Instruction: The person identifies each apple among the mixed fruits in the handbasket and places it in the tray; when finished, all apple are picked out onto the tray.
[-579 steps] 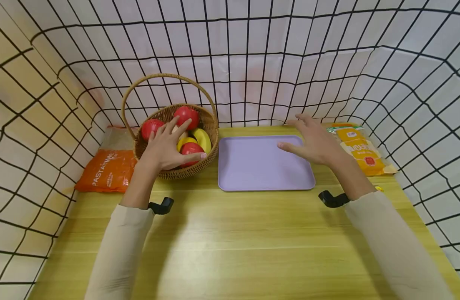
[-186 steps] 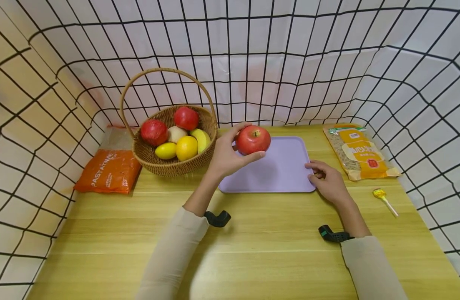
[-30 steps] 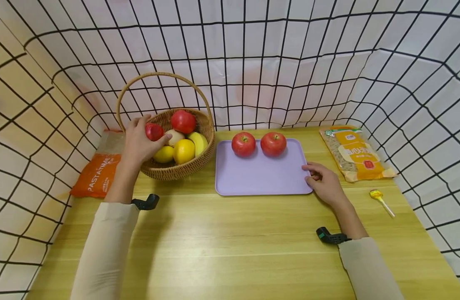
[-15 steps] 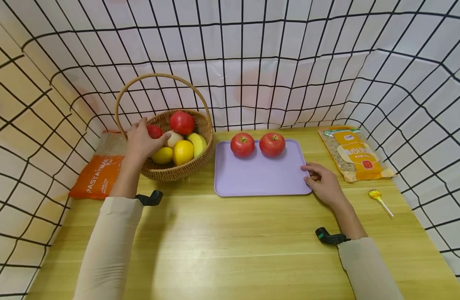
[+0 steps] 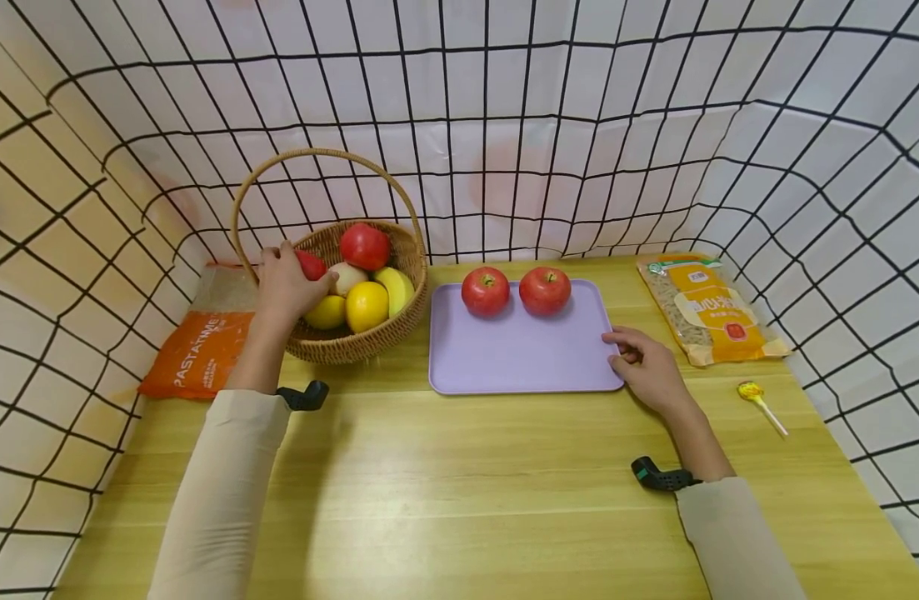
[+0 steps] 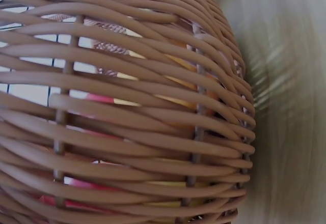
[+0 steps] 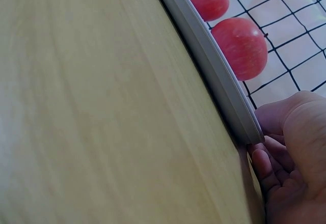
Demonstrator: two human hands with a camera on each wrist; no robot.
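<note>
In the head view my left hand reaches over the left rim of the wicker basket, its fingers and thumb around a red fruit that they partly hide. Beside that fruit lie a red apple, a pale round fruit, a lemon, an orange and a banana. My right hand pinches the right edge of the purple tray, thumb above and fingers below in the right wrist view. Two red apples sit side by side at the tray's back.
An orange pasta bag lies left of the basket, partly behind my left arm. At right are a yellow bag of grain and a lollipop. The basket's tall handle arches over the fruit. A gridded cloth stands behind and at both sides.
Two red apples now stand on the tray; my left hand held one over it earlier. That hand is back at the basket and has shifted slightly right. My right hand has stayed at the tray's edge.
</note>
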